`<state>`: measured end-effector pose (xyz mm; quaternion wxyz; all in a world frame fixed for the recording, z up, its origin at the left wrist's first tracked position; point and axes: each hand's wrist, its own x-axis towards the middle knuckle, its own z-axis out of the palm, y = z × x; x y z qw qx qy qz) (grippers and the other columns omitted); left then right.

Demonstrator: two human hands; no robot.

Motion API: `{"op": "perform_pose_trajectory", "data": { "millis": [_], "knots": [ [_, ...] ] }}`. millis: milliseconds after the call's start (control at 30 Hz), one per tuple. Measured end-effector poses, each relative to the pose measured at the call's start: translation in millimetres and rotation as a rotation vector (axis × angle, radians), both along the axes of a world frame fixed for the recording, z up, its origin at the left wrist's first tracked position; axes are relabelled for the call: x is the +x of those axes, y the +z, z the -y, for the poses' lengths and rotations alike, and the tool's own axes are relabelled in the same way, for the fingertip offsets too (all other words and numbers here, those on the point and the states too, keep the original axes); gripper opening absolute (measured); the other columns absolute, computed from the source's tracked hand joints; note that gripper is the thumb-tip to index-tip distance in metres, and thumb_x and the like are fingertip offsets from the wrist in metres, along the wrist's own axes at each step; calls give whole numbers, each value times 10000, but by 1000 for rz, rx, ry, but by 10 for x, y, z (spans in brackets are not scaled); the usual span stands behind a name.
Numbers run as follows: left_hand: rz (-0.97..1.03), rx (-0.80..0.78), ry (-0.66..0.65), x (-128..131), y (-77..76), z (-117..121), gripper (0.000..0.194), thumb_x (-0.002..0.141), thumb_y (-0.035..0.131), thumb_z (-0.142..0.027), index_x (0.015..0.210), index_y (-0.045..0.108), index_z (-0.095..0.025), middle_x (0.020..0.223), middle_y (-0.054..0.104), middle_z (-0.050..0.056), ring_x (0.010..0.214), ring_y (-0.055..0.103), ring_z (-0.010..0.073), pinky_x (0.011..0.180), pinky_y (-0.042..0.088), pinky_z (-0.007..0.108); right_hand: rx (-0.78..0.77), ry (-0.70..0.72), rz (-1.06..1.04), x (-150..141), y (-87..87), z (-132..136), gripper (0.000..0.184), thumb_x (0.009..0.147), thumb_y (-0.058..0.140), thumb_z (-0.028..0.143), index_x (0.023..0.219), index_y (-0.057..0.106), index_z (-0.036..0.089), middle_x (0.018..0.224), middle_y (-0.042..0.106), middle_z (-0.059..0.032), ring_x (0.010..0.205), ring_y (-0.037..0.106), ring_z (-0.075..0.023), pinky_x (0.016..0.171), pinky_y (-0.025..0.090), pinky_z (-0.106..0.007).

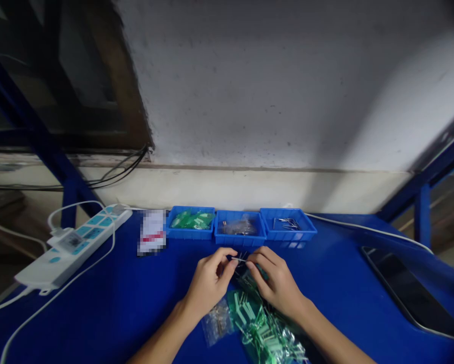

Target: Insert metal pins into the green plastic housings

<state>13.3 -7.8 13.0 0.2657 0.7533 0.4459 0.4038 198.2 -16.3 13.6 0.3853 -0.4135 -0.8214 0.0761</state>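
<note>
My left hand [211, 280] and my right hand [274, 280] meet over the blue table [117, 298], both pinched on a small part with thin metal leads [239, 260] held between the fingertips. Just below my hands lies a pile of clear bags with green parts [263, 331], and a small clear bag [217, 323] rests by my left wrist. Beyond my hands stand three blue bins: the left bin [191, 222] holds green pieces, the middle bin [240, 227] holds clear bags, the right bin [288, 225] holds a few metal pins.
A white power strip [73, 245] with cables lies at the left of the table. A blurred card [152, 232] sits beside the left bin. A dark tablet [412, 293] lies at the right edge. A white wall rises behind the bins.
</note>
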Motion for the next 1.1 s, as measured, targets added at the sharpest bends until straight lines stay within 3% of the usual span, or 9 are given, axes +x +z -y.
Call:
{"op": "perform_pose_trajectory", "data": {
  "millis": [267,467,700,900,1100],
  "knots": [
    [2,1,13,3,8,8,222,910,430,-309,798,572,-180,578,544,-25,512,505,95,517,373,191,59,0,-9,-2,0,11,89,885,496,209,932,567,185,780,603,-53,712,545,-167,648,431,-297],
    [49,1,-26,-5,-22,10,186,895,460,-311,971,583,-194,628,594,-17,561,567,112,554,423,195,73,-7,5,4,14,18,136,898,458,191,850,585,181,732,586,-44,669,525,-154,625,406,-291],
    [26,30,-2,2,-8,8,190,902,442,-299,835,575,-182,607,574,-14,549,554,108,543,411,194,82,-11,1,5,12,24,96,886,493,212,954,554,186,765,596,-43,690,533,-160,633,414,-291],
    [77,8,-30,6,-32,7,158,897,460,-284,987,555,-196,653,610,-16,586,582,115,580,431,201,67,-17,-20,-2,25,27,130,904,442,189,864,565,181,743,584,-45,671,527,-154,619,410,-285],
    [48,14,1,10,-54,5,135,906,430,-265,898,541,-189,608,578,-26,557,564,109,559,400,197,53,-19,-16,1,11,21,96,895,477,225,932,555,185,753,586,-42,686,545,-163,628,426,-287]
  ]
}}
